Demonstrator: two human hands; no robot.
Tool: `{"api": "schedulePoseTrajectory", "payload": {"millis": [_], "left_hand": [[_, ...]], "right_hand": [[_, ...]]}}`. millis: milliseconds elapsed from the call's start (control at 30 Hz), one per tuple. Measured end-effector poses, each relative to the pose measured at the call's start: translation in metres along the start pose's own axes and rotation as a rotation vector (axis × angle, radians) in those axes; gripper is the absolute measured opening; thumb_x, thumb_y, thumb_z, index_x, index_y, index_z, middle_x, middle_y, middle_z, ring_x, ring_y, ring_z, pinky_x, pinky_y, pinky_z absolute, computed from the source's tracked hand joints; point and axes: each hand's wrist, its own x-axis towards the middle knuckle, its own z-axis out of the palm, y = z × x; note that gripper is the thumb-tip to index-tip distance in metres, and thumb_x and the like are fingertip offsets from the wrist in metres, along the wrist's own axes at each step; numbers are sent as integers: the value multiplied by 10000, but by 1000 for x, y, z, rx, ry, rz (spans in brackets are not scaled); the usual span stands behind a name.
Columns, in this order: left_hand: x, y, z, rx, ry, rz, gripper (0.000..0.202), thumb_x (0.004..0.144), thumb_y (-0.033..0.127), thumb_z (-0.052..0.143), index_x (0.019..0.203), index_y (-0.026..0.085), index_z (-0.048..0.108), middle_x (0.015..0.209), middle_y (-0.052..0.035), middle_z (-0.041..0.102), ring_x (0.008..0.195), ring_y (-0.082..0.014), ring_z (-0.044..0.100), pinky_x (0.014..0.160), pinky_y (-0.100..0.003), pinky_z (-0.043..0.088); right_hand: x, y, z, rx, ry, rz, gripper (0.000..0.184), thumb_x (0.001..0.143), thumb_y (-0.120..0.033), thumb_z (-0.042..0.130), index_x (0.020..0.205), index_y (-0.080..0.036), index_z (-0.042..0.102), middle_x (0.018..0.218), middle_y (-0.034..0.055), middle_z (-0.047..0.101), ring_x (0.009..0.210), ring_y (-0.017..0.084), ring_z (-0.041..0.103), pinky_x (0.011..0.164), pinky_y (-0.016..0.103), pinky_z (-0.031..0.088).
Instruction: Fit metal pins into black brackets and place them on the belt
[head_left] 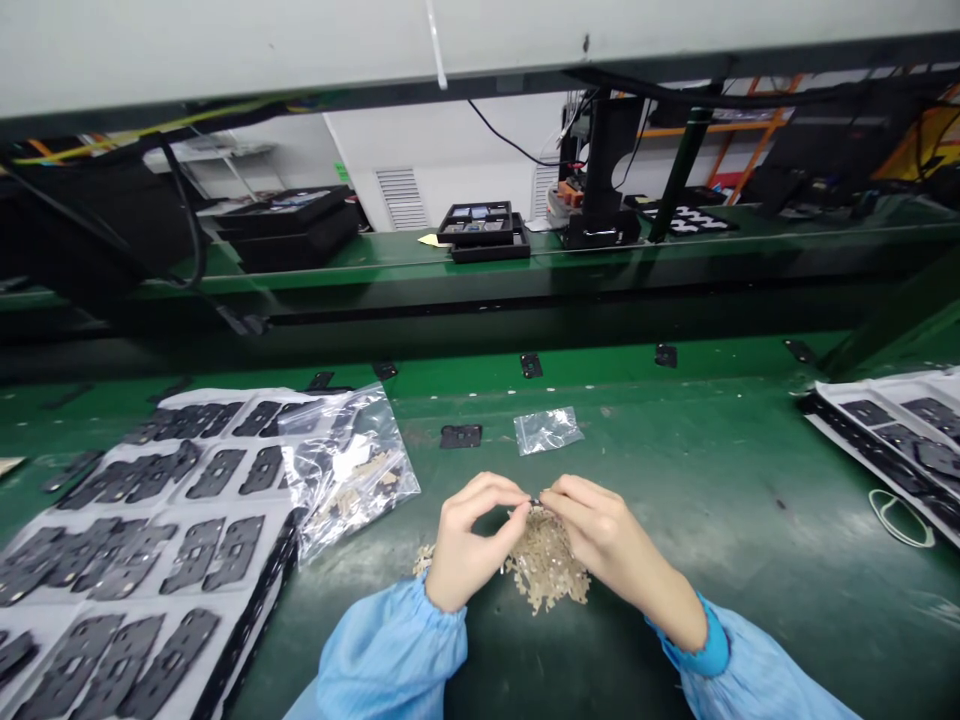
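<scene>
My left hand (472, 540) and my right hand (600, 525) meet above a loose heap of small beige flakes (546, 562). Their fingertips pinch a tiny dark piece (535, 501), mostly hidden by the fingers. Both hands are close above the heap, and my left hand's lower edge nearly reaches it. To the left, a clear plastic bag (349, 475) holds more beige pieces. A small, flat clear bag (547, 430) lies beyond my hands, near a single black flat part (460, 436).
White sheets carrying rows of black flat parts (150, 530) cover the green bench mat (697, 440) at left. More sheets (885, 440) lie at right, near a rubber band (900, 518). Several black parts lie along the far mat. Trays and equipment stand on a shelf beyond.
</scene>
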Motion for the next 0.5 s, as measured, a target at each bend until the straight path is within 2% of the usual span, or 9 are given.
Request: {"api": "schedulePoseTrajectory", "payload": {"millis": [167, 267, 333, 433, 500], "left_hand": [[-4, -1, 6, 57, -10, 22, 135, 755, 126, 615, 785, 220, 707, 777, -55, 649, 753, -202, 587, 715, -320, 445], [-10, -5, 14, 85, 33, 36, 194, 762, 121, 610, 864, 248, 715, 836, -58, 669, 807, -221, 588, 785, -351, 430], [-15, -5, 20, 162, 71, 66, 270, 771, 122, 600, 965, 281, 701, 938, -52, 686, 943, -249, 576, 920, -408, 367], [-21, -1, 28, 346, -8, 108, 473, 801, 131, 557, 1244, 296, 538, 1207, -48, 610, 1241, -291, 395, 1067, -497, 159], [-24, 1, 31, 450, -115, 141, 569, 822, 139, 520, 1359, 277, 389, 1364, -59, 474, 1330, -303, 257, 1071, -526, 124]], "right_hand": [[-1, -1, 3, -192, -47, -53, 312, 796, 12, 353, 938, -136, 588, 779, 77, 519, 696, 196, 463, 559, 288, 392], [-1, -3, 11, -65, 10, 38, 268, 850, -35, 360, 848, -148, 603, 734, 54, 496, 636, 166, 458, 561, 273, 385], [0, -2, 15, 86, 68, 130, 259, 887, -82, 379, 814, -158, 616, 701, 36, 490, 596, 142, 463, 555, 257, 388], [10, 13, 11, 225, 134, 154, 245, 902, -132, 414, 844, -180, 647, 710, 39, 534, 612, 140, 506, 568, 250, 414], [24, 38, -2, 175, 174, 151, 230, 900, -169, 435, 886, -195, 663, 760, 55, 574, 664, 154, 542, 610, 261, 443]]}}
